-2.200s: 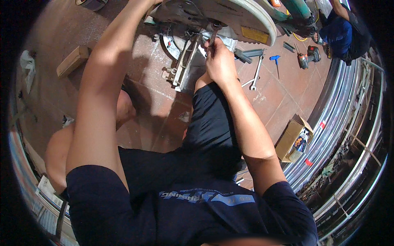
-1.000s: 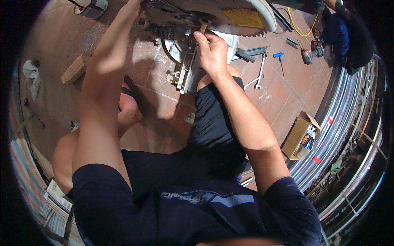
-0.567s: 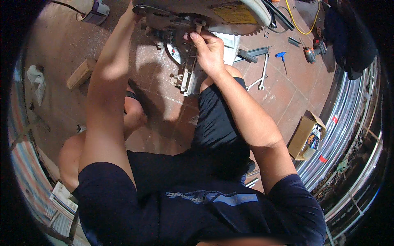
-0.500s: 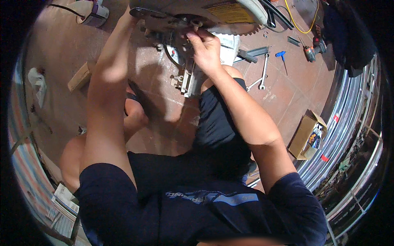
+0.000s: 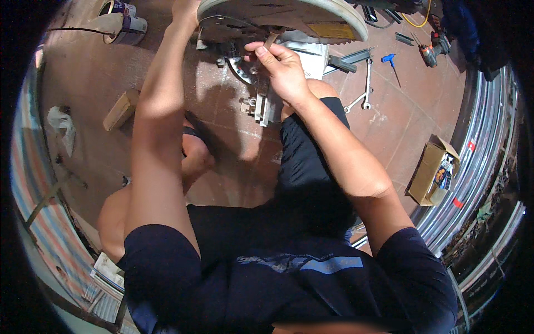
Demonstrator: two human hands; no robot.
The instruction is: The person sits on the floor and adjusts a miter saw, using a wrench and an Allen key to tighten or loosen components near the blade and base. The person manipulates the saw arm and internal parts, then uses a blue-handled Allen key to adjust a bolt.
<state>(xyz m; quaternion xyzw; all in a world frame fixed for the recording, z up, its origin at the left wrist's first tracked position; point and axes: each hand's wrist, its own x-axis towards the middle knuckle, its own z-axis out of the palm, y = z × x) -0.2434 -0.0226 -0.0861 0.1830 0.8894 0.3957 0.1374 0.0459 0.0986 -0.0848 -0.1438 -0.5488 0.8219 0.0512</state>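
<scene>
A circular cutting saw with a pale rounded guard (image 5: 362, 25) and a toothed blade (image 5: 289, 18) fills the top of the view. Beside its left edge is my left hand (image 5: 186, 12), with its fingers mostly hidden behind the saw. Below the blade's centre, my right hand (image 5: 283, 67) has thumb and fingertips closed on a narrow tan flat piece (image 5: 270, 40) that reaches up to the hub. What kind of part or tool it is cannot be made out. The saw's metal base and clamp (image 5: 261, 106) lie on the tiles between my legs.
Two wrenches (image 5: 367, 83), a blue-handled hex key (image 5: 389, 58) and a cordless drill (image 5: 431, 50) lie on the right. Farther right are an open cardboard box (image 5: 427, 175) and long metal profiles (image 5: 467, 161). A wooden block (image 5: 119, 111) and paint tins (image 5: 130, 28) are on the left.
The view has shifted slightly. The saw sits at a different tilt, with more of its pale guard rim showing. My right hand stays near the hub, and the tan piece shows more clearly.
</scene>
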